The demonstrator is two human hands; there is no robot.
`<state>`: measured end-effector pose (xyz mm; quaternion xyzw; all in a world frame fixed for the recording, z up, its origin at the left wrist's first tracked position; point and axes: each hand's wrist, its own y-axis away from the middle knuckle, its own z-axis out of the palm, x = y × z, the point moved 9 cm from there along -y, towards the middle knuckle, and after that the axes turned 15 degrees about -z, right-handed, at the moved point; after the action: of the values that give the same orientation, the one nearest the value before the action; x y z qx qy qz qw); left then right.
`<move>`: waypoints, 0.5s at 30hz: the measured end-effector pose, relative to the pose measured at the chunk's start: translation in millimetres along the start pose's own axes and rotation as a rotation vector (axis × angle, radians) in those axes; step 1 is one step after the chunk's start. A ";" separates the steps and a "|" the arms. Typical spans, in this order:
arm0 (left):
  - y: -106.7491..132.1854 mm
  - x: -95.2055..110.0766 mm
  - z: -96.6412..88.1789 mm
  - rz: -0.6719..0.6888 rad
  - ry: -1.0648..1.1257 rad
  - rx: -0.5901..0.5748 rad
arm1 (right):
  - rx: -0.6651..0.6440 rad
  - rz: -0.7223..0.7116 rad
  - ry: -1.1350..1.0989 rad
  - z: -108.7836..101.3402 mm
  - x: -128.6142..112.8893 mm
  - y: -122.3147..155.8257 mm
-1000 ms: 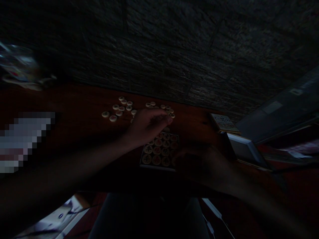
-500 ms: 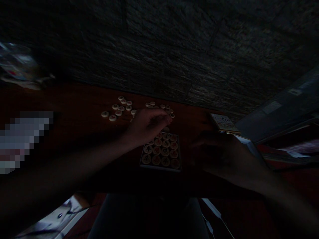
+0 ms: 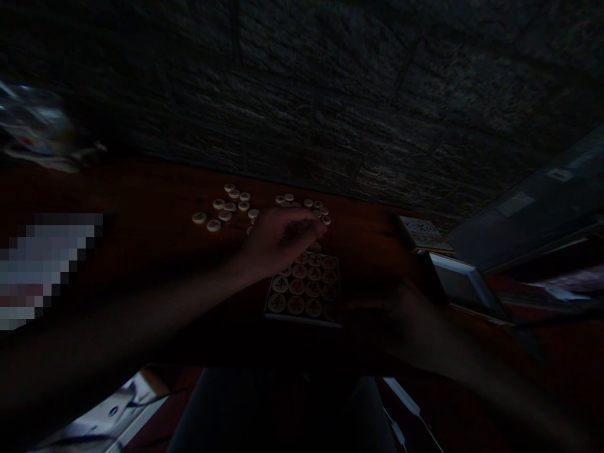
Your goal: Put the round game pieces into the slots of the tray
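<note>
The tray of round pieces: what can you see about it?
The tray is shallow, squarish and thin-rimmed, its material unclear. It lies flat on the table, holding rows of round pieces marked red or black. The left hand hides its far left corner; the right hand is at its right edge. It's too dark to tell whether either touches it.

Dim indoor room, kind unclear, stone-block wall (image 3: 302, 119), reddish wooden table (image 3: 155, 189), white corded strip (image 3: 402, 396) below

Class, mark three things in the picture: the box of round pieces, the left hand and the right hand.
Box of round pieces (image 3: 302, 321), head view: near rim.
Left hand (image 3: 271, 238), head view: its back.
Right hand (image 3: 404, 321), head view: its shadowed back.
</note>
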<state>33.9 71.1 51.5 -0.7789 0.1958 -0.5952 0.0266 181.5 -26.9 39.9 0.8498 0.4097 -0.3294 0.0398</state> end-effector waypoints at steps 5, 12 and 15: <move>1.1 2.6 1.5 0.006 -0.013 0.005 | 0.069 -0.079 0.053 -7.5 -4.3 -2.0; -13.3 -12.0 3.4 0.026 -0.209 -0.026 | 0.287 -0.172 0.146 -34.3 -27.3 -46.4; -18.9 -19.3 0.6 -0.010 -0.281 -0.043 | 0.300 -0.234 0.126 -30.0 -51.9 -101.6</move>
<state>35.5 94.9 38.8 -0.8560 0.1991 -0.4759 0.0341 100.7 15.7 114.6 0.8116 0.4536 -0.3354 -0.1517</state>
